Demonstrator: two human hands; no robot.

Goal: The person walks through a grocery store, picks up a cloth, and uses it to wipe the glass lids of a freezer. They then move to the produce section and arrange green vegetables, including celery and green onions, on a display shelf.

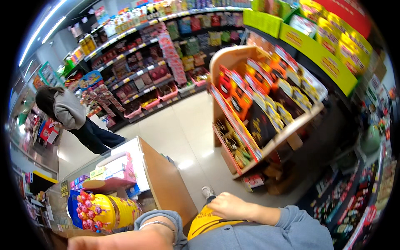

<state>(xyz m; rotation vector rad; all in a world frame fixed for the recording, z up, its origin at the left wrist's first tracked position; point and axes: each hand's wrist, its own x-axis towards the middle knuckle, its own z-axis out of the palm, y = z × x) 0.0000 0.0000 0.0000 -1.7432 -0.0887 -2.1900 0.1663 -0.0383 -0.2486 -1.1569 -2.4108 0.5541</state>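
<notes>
Bright ceiling tubes (41,33), glare on floor (185,163), bent fisheye edges, soft blur

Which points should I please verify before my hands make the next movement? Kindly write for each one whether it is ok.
1. Left hand fully in view: not ok; the lower edge of the picture cuts it off.
2. Right hand in view: ok; it is at the waist, over a yellow item.
3. Right hand's grip on that item: cannot tell; the fingertips do not show clearly.
4. Left forearm not touching the yellow lollipop display: cannot tell; they lie close together in this view.
5. Other person away from both hands: ok; standing beyond the counter.
</notes>
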